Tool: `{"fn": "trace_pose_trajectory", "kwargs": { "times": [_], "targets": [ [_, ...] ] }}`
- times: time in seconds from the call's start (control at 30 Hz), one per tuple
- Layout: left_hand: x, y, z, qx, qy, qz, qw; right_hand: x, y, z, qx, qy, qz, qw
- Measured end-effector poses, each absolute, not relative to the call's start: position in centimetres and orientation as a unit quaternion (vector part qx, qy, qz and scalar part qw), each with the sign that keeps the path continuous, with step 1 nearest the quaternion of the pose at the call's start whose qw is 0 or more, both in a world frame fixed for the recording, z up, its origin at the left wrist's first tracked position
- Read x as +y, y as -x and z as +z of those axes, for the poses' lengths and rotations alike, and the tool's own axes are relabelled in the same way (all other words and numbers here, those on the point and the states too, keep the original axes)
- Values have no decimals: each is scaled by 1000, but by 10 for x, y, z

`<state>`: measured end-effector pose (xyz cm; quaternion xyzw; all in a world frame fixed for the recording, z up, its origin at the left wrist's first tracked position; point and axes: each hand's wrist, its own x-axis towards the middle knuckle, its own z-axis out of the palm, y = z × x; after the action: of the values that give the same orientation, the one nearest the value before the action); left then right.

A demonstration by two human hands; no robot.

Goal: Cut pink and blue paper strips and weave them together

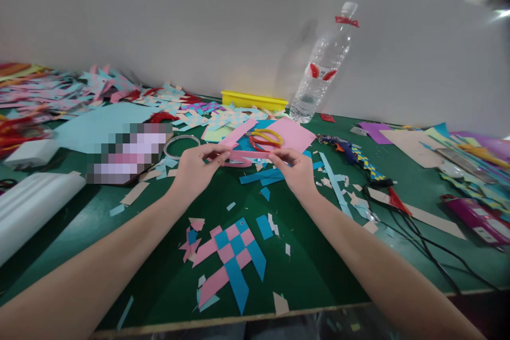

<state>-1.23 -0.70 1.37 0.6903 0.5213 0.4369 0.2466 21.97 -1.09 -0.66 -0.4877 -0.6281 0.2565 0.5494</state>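
Observation:
Between my two hands a pink paper strip point(250, 154) is stretched sideways above the table. My left hand point(203, 166) pinches its left end, and my right hand point(294, 166) pinches the other. Just beyond the strip are scissors point(266, 138) with yellow and red handles, on pink paper point(295, 135). Blue paper strips point(265, 176) lie below and near my right hand. Closer to me lies a woven pink and blue paper fish point(235, 247) with a small eye dot. Pink and blue scraps point(191, 239) are beside it.
A clear bottle point(319, 71) leans against the grey wall behind a yellow tray point(255, 100). At left are a roll of tape point(182, 139), a blurred-out phone point(131, 156) and heaps of paper strips point(43, 90). Black cords point(418, 241) and a purple box point(476, 218) lie at right.

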Motion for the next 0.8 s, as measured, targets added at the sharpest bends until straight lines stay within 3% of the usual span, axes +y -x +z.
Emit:
{"fn": "trace_pose_trajectory", "kwargs": {
  "times": [0.3, 0.57, 0.8],
  "targets": [
    [-6, 12, 11, 509, -676, 457, 276, -9, -222, -6, -634, 487, 247, 548],
    [-5, 14, 12, 536, -685, 443, 219, -9, -221, -7, -629, 496, 268, 535],
    [2, 20, 6, 554, -662, 466, 194, -9, -220, -8, -601, 457, 313, 576]
  ]
}}
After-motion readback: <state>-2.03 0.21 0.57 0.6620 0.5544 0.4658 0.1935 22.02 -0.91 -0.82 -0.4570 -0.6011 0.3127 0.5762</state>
